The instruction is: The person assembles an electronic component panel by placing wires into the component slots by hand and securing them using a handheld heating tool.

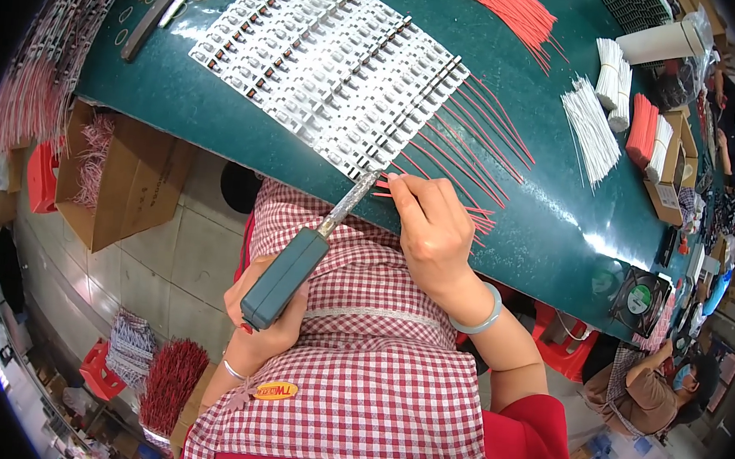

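My left hand point(285, 322) is wrapped round the green boxy handle of a soldering iron point(286, 277). Its silver, foil-like barrel points up and right, with the tip at the near corner of a panel of white circuit boards point(336, 80) lying on the table. My right hand point(437, 226) is closed in a pinch on the end of a red wire point(382, 185), close beside that tip. Several red wires point(478, 143) stick out along the panel's right edge and fan over the tabletop. The exact contact at the tip is too small to make out.
Loose red wires point(514, 17) lie at the far side of the green table point(548, 235). White wire bundles point(589, 130) and a red bundle point(643, 130) are at the right, near a small fan point(638, 298). A cardboard box point(142, 190) stands on the floor at left. Other people sit at right.
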A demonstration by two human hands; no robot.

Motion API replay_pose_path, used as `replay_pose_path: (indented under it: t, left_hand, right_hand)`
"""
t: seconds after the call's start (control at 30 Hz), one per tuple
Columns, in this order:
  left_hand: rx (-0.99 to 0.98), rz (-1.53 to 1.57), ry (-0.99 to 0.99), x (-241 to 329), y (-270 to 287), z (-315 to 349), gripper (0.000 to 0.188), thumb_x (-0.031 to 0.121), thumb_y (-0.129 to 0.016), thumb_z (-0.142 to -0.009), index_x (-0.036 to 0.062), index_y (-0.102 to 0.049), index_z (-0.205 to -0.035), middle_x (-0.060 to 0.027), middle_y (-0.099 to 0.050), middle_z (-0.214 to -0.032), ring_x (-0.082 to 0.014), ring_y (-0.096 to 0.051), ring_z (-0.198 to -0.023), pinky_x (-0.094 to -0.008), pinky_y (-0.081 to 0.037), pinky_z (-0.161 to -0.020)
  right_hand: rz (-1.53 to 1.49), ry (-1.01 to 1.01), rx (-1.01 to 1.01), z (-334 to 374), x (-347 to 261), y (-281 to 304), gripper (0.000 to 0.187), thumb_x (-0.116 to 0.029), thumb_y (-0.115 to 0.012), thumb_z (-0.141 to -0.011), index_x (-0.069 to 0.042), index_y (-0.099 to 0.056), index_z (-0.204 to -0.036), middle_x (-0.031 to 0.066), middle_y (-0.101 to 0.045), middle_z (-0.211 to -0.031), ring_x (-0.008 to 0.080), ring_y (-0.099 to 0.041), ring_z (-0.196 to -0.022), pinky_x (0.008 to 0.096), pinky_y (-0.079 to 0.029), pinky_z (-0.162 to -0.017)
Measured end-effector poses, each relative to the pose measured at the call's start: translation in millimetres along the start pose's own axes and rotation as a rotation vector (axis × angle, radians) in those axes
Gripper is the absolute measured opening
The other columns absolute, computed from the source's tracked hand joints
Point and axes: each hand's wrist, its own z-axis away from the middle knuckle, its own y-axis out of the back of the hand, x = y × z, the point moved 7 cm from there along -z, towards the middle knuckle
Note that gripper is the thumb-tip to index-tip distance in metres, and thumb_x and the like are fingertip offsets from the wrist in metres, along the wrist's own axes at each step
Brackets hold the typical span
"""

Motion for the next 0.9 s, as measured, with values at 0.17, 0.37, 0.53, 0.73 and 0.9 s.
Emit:
replay_pose_path:
  t: [0.17,0.37,0.53,0.73,0.9]
  left_hand:
    - [-0.002,0.017,0.024,-3,0,1,0.019,-0.006,-0.074,-0.075,-0.0054,-0.071,-0.094,-0.0167,-0.070,-0.090,-0.0280,-0.071,-0.073,-0.0329,-0.057,-0.067]
    - [0.050,0.021,0.060,-18,10,20,0.022,-0.004,-0.075,-0.077,-0.0062,-0.072,-0.099,-0.0188,-0.070,-0.091,-0.0282,-0.071,-0.074,-0.0331,-0.057,-0.066]
    - [0.051,0.038,0.076,-20,15,20,0.026,-0.003,-0.076,-0.077,-0.0079,-0.072,-0.103,-0.0206,-0.071,-0.095,-0.0292,-0.073,-0.078,-0.0335,-0.058,-0.069]
    - [0.012,0.034,0.111,-28,11,29,0.027,-0.002,-0.076,-0.077,-0.0084,-0.072,-0.103,-0.0217,-0.072,-0.099,-0.0302,-0.074,-0.082,-0.0342,-0.059,-0.071]
    - [-0.013,-0.003,0.126,-32,10,34,0.027,-0.003,-0.077,-0.075,-0.0080,-0.072,-0.101,-0.0211,-0.073,-0.098,-0.0314,-0.075,-0.084,-0.0343,-0.059,-0.072]
  right_hand:
    - [0.018,0.008,-0.006,0,-1,0,0.029,0.005,-0.073,-0.075,0.003,-0.072,-0.103,0.0110,-0.069,-0.094,0.0231,-0.063,-0.076,0.0329,-0.053,-0.061]
    - [0.026,0.009,-0.016,0,-2,0,0.029,0.006,-0.072,-0.076,0.003,-0.072,-0.105,0.0110,-0.069,-0.094,0.0235,-0.064,-0.077,0.0334,-0.053,-0.061]
    - [0.027,-0.008,-0.019,0,-2,0,0.030,0.006,-0.072,-0.076,0.003,-0.072,-0.105,0.0109,-0.069,-0.094,0.0235,-0.064,-0.077,0.0334,-0.053,-0.062]
    - [-0.044,0.002,0.046,2,-1,2,0.033,0.009,-0.074,-0.073,0.004,-0.072,-0.105,0.0111,-0.069,-0.095,0.0249,-0.065,-0.079,0.0335,-0.054,-0.063]
    - [-0.100,0.027,0.057,5,-8,3,0.034,0.010,-0.074,-0.072,0.004,-0.072,-0.105,0.0121,-0.070,-0.094,0.0260,-0.065,-0.079,0.0338,-0.054,-0.062]
